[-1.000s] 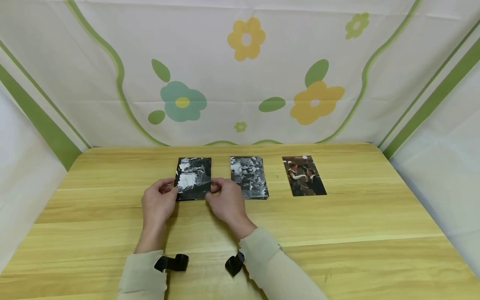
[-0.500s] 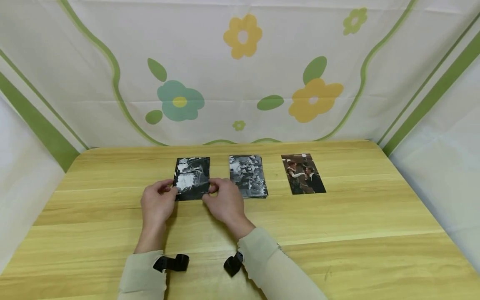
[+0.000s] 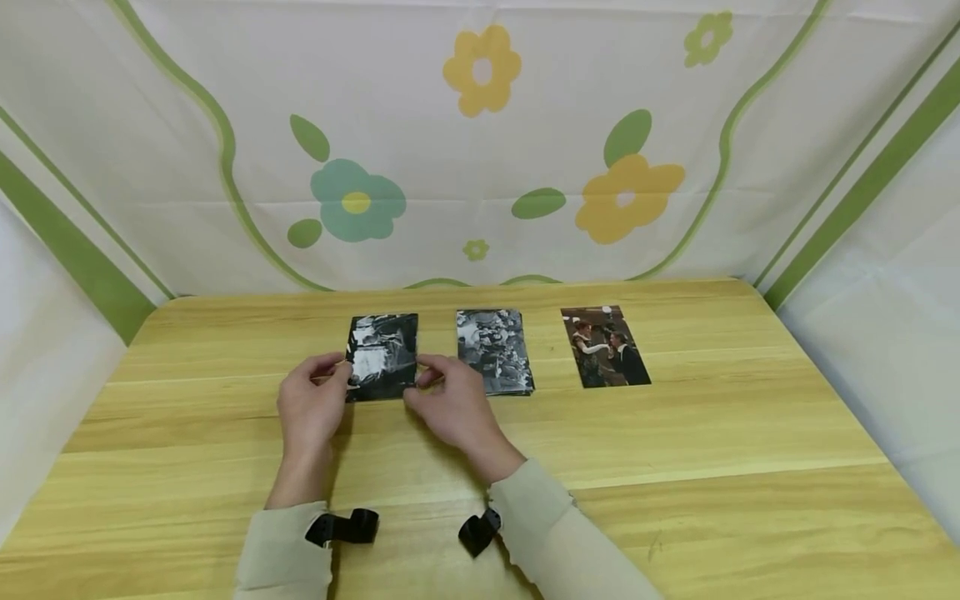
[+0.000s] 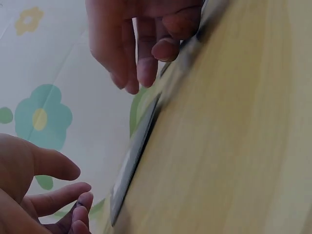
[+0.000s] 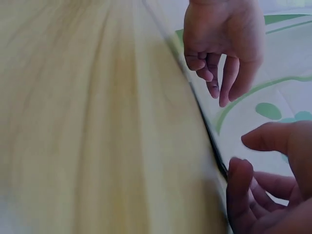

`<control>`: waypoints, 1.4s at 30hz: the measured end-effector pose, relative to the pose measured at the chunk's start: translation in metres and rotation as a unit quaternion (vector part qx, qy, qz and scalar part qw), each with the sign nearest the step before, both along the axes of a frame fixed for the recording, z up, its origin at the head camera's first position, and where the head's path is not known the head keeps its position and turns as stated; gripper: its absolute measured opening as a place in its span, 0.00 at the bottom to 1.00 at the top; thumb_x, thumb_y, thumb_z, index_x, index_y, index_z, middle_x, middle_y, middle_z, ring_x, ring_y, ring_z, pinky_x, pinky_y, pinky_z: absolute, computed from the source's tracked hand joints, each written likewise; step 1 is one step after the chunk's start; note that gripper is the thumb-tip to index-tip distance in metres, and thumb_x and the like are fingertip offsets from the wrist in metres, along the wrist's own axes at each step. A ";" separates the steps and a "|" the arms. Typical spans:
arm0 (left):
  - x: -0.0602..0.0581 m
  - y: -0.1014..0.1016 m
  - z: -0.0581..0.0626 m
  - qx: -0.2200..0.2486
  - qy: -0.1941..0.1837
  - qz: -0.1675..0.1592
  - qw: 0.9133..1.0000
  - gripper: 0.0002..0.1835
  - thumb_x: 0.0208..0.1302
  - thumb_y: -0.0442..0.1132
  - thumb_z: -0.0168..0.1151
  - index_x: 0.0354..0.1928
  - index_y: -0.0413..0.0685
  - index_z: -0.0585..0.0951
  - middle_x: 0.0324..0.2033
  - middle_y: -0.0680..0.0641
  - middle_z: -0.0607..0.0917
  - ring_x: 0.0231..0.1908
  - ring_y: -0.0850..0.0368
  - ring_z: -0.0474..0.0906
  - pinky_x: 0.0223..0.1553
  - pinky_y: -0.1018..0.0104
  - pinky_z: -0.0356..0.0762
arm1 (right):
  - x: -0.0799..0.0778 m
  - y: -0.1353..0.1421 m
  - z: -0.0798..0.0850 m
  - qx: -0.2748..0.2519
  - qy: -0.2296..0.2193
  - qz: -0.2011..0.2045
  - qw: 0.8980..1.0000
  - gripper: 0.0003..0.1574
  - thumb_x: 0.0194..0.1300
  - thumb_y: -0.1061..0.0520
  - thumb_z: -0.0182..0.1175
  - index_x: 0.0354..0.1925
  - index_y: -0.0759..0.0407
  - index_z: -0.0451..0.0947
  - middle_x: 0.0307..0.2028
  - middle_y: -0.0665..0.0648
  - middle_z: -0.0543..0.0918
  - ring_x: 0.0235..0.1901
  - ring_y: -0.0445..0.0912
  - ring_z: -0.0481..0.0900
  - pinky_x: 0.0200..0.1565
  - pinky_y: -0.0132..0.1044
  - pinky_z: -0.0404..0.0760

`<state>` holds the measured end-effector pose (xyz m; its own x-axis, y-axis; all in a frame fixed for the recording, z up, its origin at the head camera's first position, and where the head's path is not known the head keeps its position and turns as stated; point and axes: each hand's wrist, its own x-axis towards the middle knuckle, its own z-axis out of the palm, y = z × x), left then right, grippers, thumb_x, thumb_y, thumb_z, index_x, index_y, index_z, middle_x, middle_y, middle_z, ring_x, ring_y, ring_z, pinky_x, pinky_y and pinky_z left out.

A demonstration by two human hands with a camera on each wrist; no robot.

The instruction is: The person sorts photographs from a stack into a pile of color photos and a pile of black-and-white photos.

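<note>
A black-and-white photo stack (image 3: 381, 346) lies flat on the wooden table at left, a dark and light picture uppermost. By its left edge is my left hand (image 3: 311, 402), thumb and fingers apart. My right hand (image 3: 452, 403) is at the right edge, its thumb near the lower corner. Both wrist views show relaxed fingers spread around the edges without pinching; the stack's thin side (image 4: 134, 165) shows between the hands in the left one. A second stack of black-and-white photos (image 3: 495, 350) sits beyond my right hand. Farther right lies a colour photo (image 3: 609, 350) of two people.
The light wooden table (image 3: 712, 517) extends around the photos. A white cloth backdrop (image 3: 420, 117) with printed flowers rises behind its far edge, and white cloth hangs on both sides. Each sleeve cuff carries a black wrist camera (image 3: 480, 533).
My fingers have loosened slightly from the left stack's sides, the left hand easing outward and the right wrist shifting a little right. The photos keep their places, while the head view tilts slightly.
</note>
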<state>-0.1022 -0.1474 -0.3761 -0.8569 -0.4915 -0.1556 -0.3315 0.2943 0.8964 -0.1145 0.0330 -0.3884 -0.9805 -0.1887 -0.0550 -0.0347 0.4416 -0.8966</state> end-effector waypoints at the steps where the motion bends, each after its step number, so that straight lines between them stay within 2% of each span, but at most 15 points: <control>1: 0.000 0.002 0.002 0.003 0.003 -0.001 1.000 0.19 0.77 0.40 0.62 0.64 0.41 0.85 0.54 0.42 0.82 0.46 0.54 0.77 0.35 0.74 0.72 | 0.001 0.003 0.002 -0.012 0.001 0.005 1.000 0.35 0.65 0.58 0.73 0.70 0.58 0.80 0.45 0.53 0.87 0.36 0.41 0.80 0.44 0.36 0.82; 7: 0.001 0.018 0.013 0.026 0.024 -0.020 0.999 0.17 0.77 0.40 0.63 0.62 0.42 0.86 0.51 0.43 0.83 0.44 0.55 0.73 0.35 0.74 0.71 | 0.003 0.027 0.015 -0.066 0.026 0.016 0.997 0.34 0.69 0.57 0.72 0.70 0.60 0.79 0.46 0.56 0.87 0.34 0.43 0.83 0.34 0.32 0.84; 14: 0.005 0.045 0.019 0.068 0.038 -0.064 0.995 0.15 0.77 0.40 0.64 0.60 0.44 0.87 0.51 0.46 0.86 0.45 0.58 0.75 0.40 0.75 0.73 | 0.004 0.061 0.022 -0.089 0.016 -0.035 0.995 0.30 0.70 0.54 0.72 0.68 0.54 0.82 0.46 0.55 0.88 0.36 0.47 0.83 0.33 0.32 0.83; 20: 0.008 0.068 0.015 0.095 0.040 -0.100 0.990 0.14 0.77 0.38 0.65 0.59 0.43 0.87 0.51 0.44 0.88 0.47 0.55 0.80 0.43 0.74 0.77 | 0.005 0.097 0.017 -0.118 0.005 -0.078 0.990 0.25 0.72 0.50 0.71 0.65 0.52 0.84 0.46 0.59 0.88 0.33 0.57 0.86 0.26 0.37 0.84; 24: 0.011 0.084 0.008 0.095 0.040 -0.140 0.985 0.14 0.76 0.37 0.66 0.58 0.43 0.87 0.53 0.42 0.88 0.51 0.51 0.82 0.50 0.68 0.80 | 0.007 0.117 0.009 -0.146 0.002 -0.122 0.982 0.22 0.74 0.50 0.69 0.63 0.54 0.85 0.41 0.63 0.88 0.28 0.54 0.84 0.25 0.37 0.81; 28: 0.013 0.098 0.000 0.099 0.030 -0.173 0.979 0.14 0.76 0.38 0.66 0.58 0.43 0.88 0.52 0.43 0.89 0.51 0.51 0.82 0.52 0.64 0.80 | 0.008 0.129 0.002 -0.180 -0.016 -0.147 0.972 0.21 0.75 0.51 0.68 0.62 0.56 0.85 0.39 0.61 0.87 0.28 0.50 0.83 0.28 0.36 0.82; 31: 0.014 0.102 -0.004 0.105 0.023 -0.173 0.979 0.13 0.76 0.38 0.66 0.57 0.44 0.88 0.51 0.43 0.89 0.49 0.52 0.82 0.52 0.63 0.79 | 0.008 0.133 -0.001 -0.191 -0.025 -0.153 0.969 0.22 0.75 0.51 0.68 0.62 0.57 0.85 0.38 0.60 0.87 0.31 0.50 0.83 0.29 0.36 0.83; 35: 0.014 0.102 -0.007 0.103 0.022 -0.165 0.981 0.14 0.75 0.38 0.66 0.57 0.44 0.88 0.51 0.43 0.89 0.49 0.52 0.82 0.50 0.63 0.78 | 0.007 0.134 -0.004 -0.185 -0.027 -0.155 0.970 0.21 0.75 0.50 0.68 0.62 0.56 0.85 0.38 0.59 0.86 0.30 0.48 0.84 0.30 0.36 0.83; 39: 0.013 0.104 -0.010 0.077 0.033 -0.165 0.983 0.14 0.74 0.37 0.66 0.57 0.43 0.88 0.49 0.42 0.88 0.47 0.51 0.82 0.49 0.63 0.79 | 0.006 0.135 -0.007 -0.178 -0.029 -0.165 0.970 0.21 0.75 0.52 0.68 0.62 0.57 0.85 0.38 0.57 0.85 0.30 0.46 0.84 0.29 0.34 0.82; 42: 0.012 0.106 -0.012 0.048 0.049 -0.169 0.983 0.14 0.73 0.36 0.67 0.57 0.40 0.87 0.47 0.41 0.88 0.46 0.51 0.83 0.48 0.63 0.81 | 0.005 0.135 -0.008 -0.149 -0.032 -0.180 0.972 0.21 0.74 0.54 0.69 0.62 0.56 0.85 0.42 0.56 0.87 0.31 0.46 0.82 0.30 0.32 0.82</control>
<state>-0.0901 -0.0412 -0.3884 -0.9818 -0.1640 -0.0959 -0.1403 0.2854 0.9481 -0.1093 0.1683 -0.3966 -0.9823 0.1485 -0.1141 0.1344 0.1348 -0.9817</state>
